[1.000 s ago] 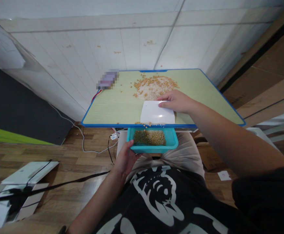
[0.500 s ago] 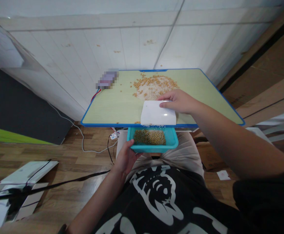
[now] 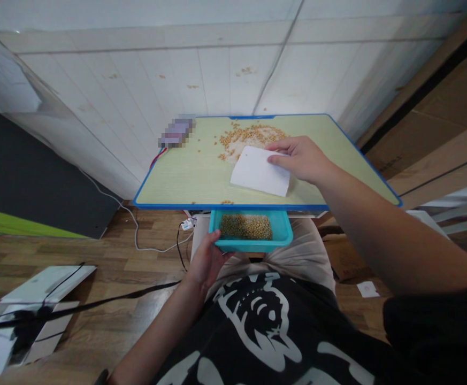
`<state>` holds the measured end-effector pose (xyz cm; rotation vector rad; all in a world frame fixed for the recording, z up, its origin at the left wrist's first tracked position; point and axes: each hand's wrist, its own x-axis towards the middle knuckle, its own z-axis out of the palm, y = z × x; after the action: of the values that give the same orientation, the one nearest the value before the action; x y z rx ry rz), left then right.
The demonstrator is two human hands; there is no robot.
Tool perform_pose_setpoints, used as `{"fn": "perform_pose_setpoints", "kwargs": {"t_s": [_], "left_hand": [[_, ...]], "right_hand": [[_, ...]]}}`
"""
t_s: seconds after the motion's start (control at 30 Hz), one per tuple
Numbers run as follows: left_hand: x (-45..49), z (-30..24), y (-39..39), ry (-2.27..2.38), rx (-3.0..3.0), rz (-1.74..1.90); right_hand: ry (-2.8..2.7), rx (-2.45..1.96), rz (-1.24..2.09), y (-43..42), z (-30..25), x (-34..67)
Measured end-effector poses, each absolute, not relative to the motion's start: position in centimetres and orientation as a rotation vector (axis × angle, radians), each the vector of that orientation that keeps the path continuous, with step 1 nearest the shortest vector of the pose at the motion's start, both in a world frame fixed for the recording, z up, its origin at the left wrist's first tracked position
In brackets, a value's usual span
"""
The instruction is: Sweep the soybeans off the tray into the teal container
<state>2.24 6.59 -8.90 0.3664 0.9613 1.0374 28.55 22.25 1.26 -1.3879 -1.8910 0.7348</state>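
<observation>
White thin plastic card (image 3: pixel 260 171) should be light, stiff and slippery; your right hand (image 3: pixel 303 159) pinches its 3 o'clock edge over the green blue-rimmed table (image 3: pixel 185 176), at 6 o'clock from the bean pile (image 3: pixel 249 140). Your left hand (image 3: pixel 205 262) clasps the turquoise plastic tray (image 3: pixel 253 245) under the near edge; free room lies at 9 o'clock

One white card (image 3: pixel 260 172), one teal tray (image 3: pixel 251 230), one table (image 3: pixel 185 176), one mixed bean-and-rice pile (image 3: pixel 249 140), two hands.

Black short-sleeved T-shirt (image 3: pixel 337 342), bold white graphic print (image 3: pixel 263 321), pale beige trousers (image 3: pixel 315 254), bare forearms (image 3: pixel 377 224)
</observation>
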Motion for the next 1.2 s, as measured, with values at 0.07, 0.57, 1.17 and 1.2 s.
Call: {"fn": "perform_pose_setpoints", "kwargs": {"t_s": [0.07, 0.57, 1.17, 1.2], "left_hand": [[2.1, -9.0, 6.6, 0.959, 0.373, 1.041], [0.8, -9.1, 6.5, 0.972, 0.329, 1.095], [0.9, -8.8, 6.3, 0.96, 0.344, 1.095], [0.9, -8.9, 6.3, 0.955, 0.346, 1.093]], "right_hand": [[-1.864, -1.43, 0.678, 22.9, 1.0, 28.5], [-1.949, -1.49, 0.714, 24.1, -0.3, 26.2], [-2.076, -1.349, 0.95, 21.7, 0.6, 25.1], [-2.078, -1.346, 0.96, 21.6, 0.6, 25.1]]}}
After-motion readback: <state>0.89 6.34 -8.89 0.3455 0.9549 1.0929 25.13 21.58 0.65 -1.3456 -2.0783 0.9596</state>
